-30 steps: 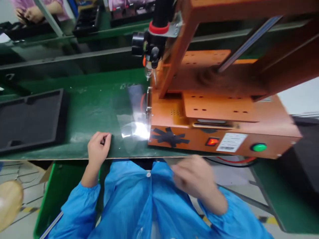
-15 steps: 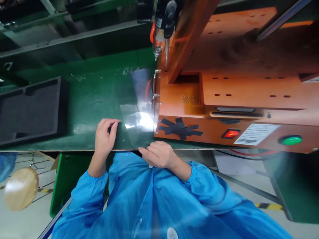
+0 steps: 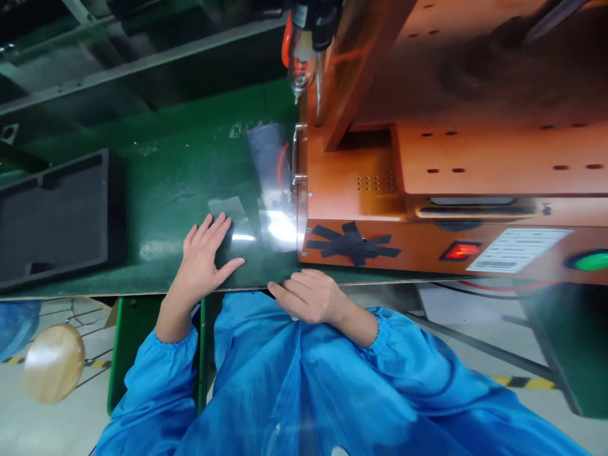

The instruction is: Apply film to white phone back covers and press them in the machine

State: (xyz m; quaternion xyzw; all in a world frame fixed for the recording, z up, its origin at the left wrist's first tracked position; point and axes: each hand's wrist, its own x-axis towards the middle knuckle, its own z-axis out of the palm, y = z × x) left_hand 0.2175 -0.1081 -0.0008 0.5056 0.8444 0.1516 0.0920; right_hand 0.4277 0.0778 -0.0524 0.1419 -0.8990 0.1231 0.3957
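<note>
A clear plastic film (image 3: pixel 256 209) lies flat on the green bench top (image 3: pixel 175 183), just left of the orange machine (image 3: pixel 427 190). It is see-through and glossy, with a bright glare patch near the machine's corner, and its edges are hard to trace; one sheet can be made out. The left hand (image 3: pixel 206 253) rests palm down on the film's near left part, fingers spread and flat, gripping nothing. The right hand (image 3: pixel 308 294) sits at the bench's front edge, just below the film, fingers loosely curled; whether it pinches the film's edge cannot be told. The machine carries one black tape star (image 3: pixel 354 244), one lit red switch (image 3: pixel 458 250), one green button (image 3: pixel 589 261) and one white label (image 3: pixel 517 248). One black foam tray (image 3: pixel 52 218) lies well to the left.
</note>
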